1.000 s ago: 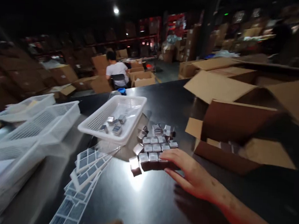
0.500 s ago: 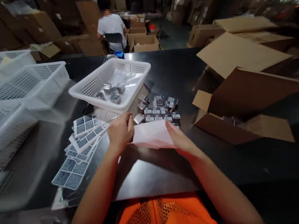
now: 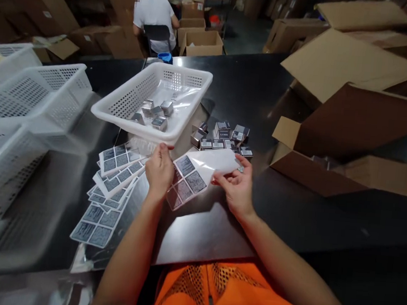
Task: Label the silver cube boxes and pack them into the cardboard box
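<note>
Between my hands is a sheet of dark printed labels (image 3: pixel 196 182) with a blank, glossy upper right part. My left hand (image 3: pixel 160 170), fingers closed, grips its left edge. At the right, my right hand (image 3: pixel 235 186) pinches the blank part between thumb and fingers. Behind the sheet stand several small dark boxes with barcodes (image 3: pixel 221 130), some partly hidden by it. A fanned pile of similar label sheets (image 3: pixel 98 224) lies left of my left hand.
A white perforated basket (image 3: pixel 118 127) holding several small silver boxes stands behind my left hand. More white baskets (image 3: pixel 63 107) line the left. An open cardboard box (image 3: pixel 315 174) sits at the right. Beyond the dark table, a person in a white shirt (image 3: pixel 154 17) sits on a chair.
The sheet has turned so its printed labels now face me; before, its blank pale side showed. My right hand has changed its hold, now pinching with bent fingers. The view has shifted slightly.
</note>
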Demonstrator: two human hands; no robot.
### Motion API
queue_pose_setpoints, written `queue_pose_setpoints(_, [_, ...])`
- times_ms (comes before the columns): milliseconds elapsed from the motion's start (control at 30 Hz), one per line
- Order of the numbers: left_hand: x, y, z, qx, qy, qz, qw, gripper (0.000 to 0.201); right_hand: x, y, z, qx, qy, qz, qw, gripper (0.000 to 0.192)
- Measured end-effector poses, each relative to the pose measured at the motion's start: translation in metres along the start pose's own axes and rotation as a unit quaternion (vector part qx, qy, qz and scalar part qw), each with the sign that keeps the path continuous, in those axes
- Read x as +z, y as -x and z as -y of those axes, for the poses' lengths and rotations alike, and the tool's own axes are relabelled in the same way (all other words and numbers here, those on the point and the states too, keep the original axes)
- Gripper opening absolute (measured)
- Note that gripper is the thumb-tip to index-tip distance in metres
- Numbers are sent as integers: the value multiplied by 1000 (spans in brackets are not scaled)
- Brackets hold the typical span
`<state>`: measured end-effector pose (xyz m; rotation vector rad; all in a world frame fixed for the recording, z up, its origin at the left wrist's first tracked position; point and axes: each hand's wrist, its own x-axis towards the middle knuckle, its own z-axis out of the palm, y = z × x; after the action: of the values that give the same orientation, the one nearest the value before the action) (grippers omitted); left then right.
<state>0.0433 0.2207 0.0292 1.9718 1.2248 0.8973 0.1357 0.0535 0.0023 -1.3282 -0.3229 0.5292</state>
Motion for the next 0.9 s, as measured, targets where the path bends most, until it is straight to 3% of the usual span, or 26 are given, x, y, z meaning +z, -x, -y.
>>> queue_pose_setpoints(67, [2, 1, 2, 25, -21, -4, 999, 44, -11, 0, 3, -19, 50, -16, 998, 84])
queue_pose_setpoints(133, [5, 3, 3, 72, -34, -9, 997, 42, -24, 6, 9, -85, 146, -67, 983, 76])
queue_pose_setpoints(167, [6, 4, 4, 101, -35, -2, 994, 44, -30, 11, 14, -145, 209, -109, 961, 72])
queue_pose_setpoints(233, [6, 7, 4, 167, -28, 42, 985, 51, -39, 21, 30, -280, 335, -171, 883, 62])
queue_pose_setpoints(300, [4, 10, 3, 239, -9, 99, 966, 61, -41, 28, 47, -366, 419, -123, 822, 48])
queue_pose_setpoints(333, [3, 12, 2, 275, 4, 117, 954, 64, -40, 29, 54, -379, 435, -57, 815, 42])
queue_pose_setpoints(433, [1, 18, -1, 363, 33, 110, 925, 64, -31, 21, 61, -311, 401, 163, 846, 39])
queue_pose_setpoints(500, [0, 20, -3, 391, 37, 95, 915, 63, -24, 12, 55, -226, 338, 227, 885, 45])
queue_pose_setpoints(633, [1, 22, -5, 415, 25, 83, 906, 61, -18, 5, 40, -91, 230, 215, 945, 39])
queue_pose_setpoints(800, [2, 25, -7, 463, 28, 61, 884, 55, -21, 8, 39, 7, 194, 180, 964, 38])
queue_pose_setpoints(900, [2, 27, -6, 484, 28, 45, 874, 52, -21, 8, 41, 25, 176, 183, 967, 32])
